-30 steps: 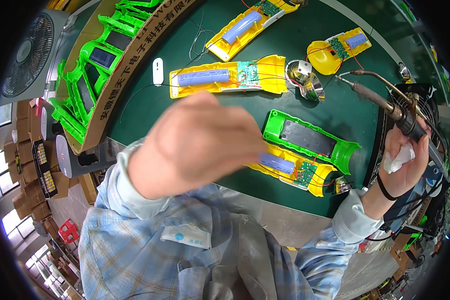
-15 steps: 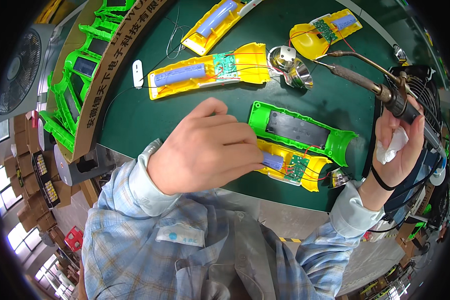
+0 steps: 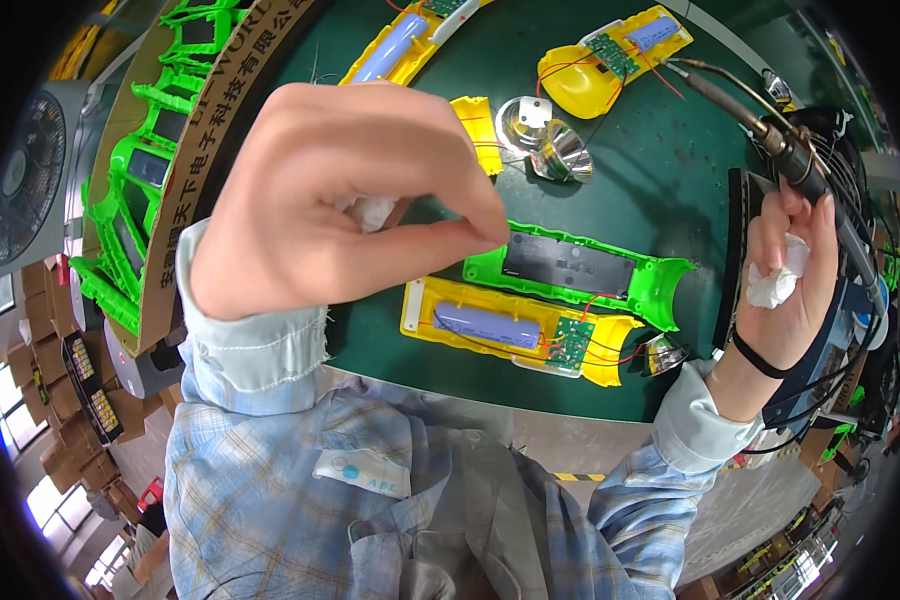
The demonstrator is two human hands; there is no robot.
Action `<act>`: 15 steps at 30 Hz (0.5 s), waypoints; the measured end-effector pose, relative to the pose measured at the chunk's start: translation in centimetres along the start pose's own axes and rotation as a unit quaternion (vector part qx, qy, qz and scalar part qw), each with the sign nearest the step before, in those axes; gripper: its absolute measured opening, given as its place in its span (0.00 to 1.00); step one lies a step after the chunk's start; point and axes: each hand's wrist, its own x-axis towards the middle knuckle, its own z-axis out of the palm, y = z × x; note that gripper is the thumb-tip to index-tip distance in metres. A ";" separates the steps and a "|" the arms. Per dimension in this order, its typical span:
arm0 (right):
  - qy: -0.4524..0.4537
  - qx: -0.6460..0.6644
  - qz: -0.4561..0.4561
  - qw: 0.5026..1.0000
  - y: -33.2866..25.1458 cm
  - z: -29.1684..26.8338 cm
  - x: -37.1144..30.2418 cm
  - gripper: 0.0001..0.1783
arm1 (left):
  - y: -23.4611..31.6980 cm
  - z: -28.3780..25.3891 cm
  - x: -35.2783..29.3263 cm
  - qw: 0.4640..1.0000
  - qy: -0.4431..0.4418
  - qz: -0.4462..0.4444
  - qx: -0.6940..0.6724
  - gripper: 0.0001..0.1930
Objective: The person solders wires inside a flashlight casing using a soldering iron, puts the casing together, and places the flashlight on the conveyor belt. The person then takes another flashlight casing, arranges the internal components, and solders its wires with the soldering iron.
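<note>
My left hand (image 3: 340, 205) is raised over the left part of the bench, thumb and forefinger pressed together. A crumpled white scrap (image 3: 372, 212) shows inside its curled fingers; anything at the fingertips is too small to make out. My right hand (image 3: 792, 270) grips a soldering iron (image 3: 800, 170) with a thin side tube, its tip pointing left near a yellow shell half (image 3: 580, 85). White tissue (image 3: 778, 275) is tucked in that palm. Below my left hand lies a yellow shell (image 3: 420, 310) holding a blue cylindrical battery (image 3: 487, 326) and a green circuit board (image 3: 570, 343). A green shell (image 3: 660, 290) with a dark panel lies behind it.
Silvery reflector cups (image 3: 560, 155) lie mid-bench, another (image 3: 664, 355) at the near shell's end. One more yellow shell (image 3: 425, 45) is at the back. A cardboard box (image 3: 195, 150) of green shells stands left. Cables and dark equipment (image 3: 840, 150) crowd the right.
My left hand has risen and moved left, away from the near yellow shell, uncovering its battery. The bench appears shifted slightly left in view. My right hand still holds the soldering iron.
</note>
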 end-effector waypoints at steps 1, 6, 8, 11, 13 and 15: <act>0.033 0.038 -0.007 0.999 0.4 -0.2 0.1 0.18 | -0.1 0.2 0.1 1.000 -0.004 -0.020 -0.015 0.09; -0.003 0.099 -0.073 0.992 0.2 -0.6 0.4 0.19 | 0.4 -0.1 -0.3 0.992 -0.041 0.025 -0.113 0.06; 0.049 0.065 -0.095 0.992 -0.1 -0.6 0.3 0.19 | 0.4 0.0 -0.4 0.991 -0.031 0.041 -0.120 0.06; 0.053 0.060 -0.101 0.992 0.1 -0.7 0.4 0.19 | 0.8 -0.1 -0.5 0.995 -0.030 0.013 -0.093 0.07; 0.038 0.084 -0.091 0.992 0.5 -1.5 0.2 0.18 | 1.4 0.5 -0.3 0.999 0.015 -0.011 -0.046 0.06; 0.063 0.067 -0.116 0.989 0.7 -2.0 0.1 0.17 | 2.5 2.5 -0.5 0.999 -0.013 0.028 0.012 0.07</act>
